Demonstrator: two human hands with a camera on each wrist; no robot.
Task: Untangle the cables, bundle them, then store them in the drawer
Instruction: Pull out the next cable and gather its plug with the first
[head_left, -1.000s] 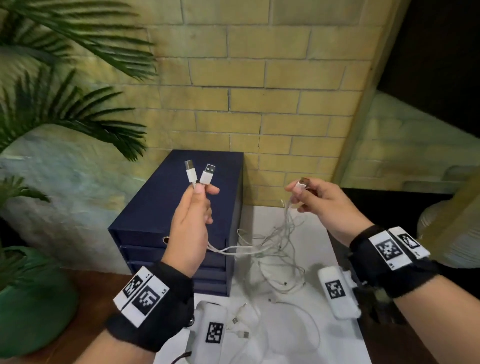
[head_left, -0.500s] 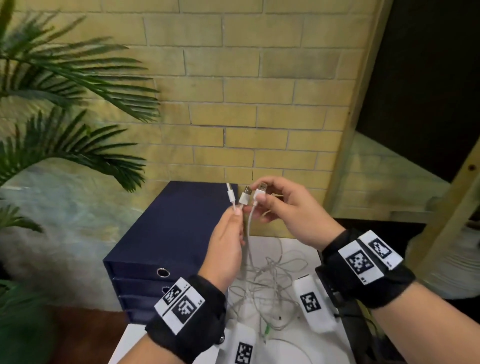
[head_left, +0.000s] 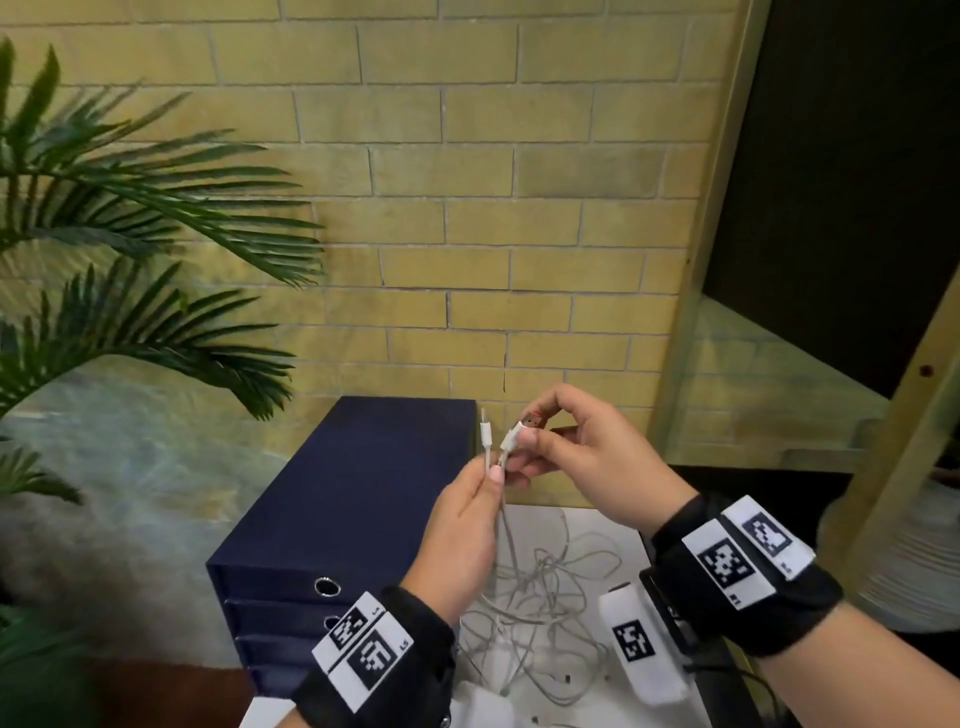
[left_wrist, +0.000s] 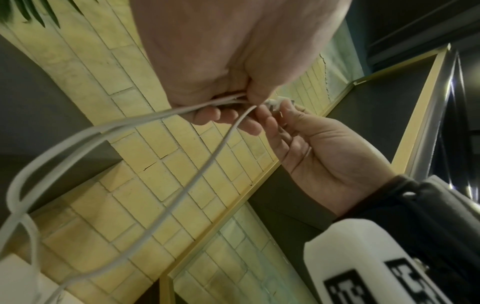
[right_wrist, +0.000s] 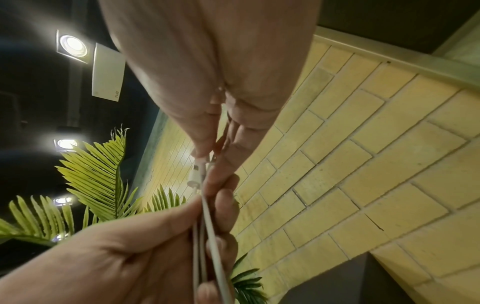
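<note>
Convergence of the 2 hands is what has changed: 1 s ago they were held well apart, the left hand (head_left: 462, 525) carrying 2 plug ends and the right hand (head_left: 587, 457) a third, and now the plug ends are brought together at about 12 o'clock above the loose cables (head_left: 540, 597).

In the head view, 1 white connector (head_left: 485, 434) is seen standing upright above the left hand's pinched thumb and forefinger. A USB plug (head_left: 522, 426) is pinched between the right hand's thumb and fingertips just beside it, at 3 o'clock of the connector. From the right wrist view, 3 white strands (right_wrist: 205, 236) are seen running down through the curled left fingers (right_wrist: 226, 205). Whether the third plug has been fully passed across cannot be told.

The rest of the cable length is left hanging from the hands and lying in a tangle on the white tabletop (head_left: 618, 530). The navy drawer unit (head_left: 332, 499) is found at 9 o'clock of the tangle, its drawers closed.

By this gathering, the ends appear to be collected into 1 grip, so that the strands can be drawn out parallel. Untangling is judged only begun; bundling and storing are not yet done.
</note>
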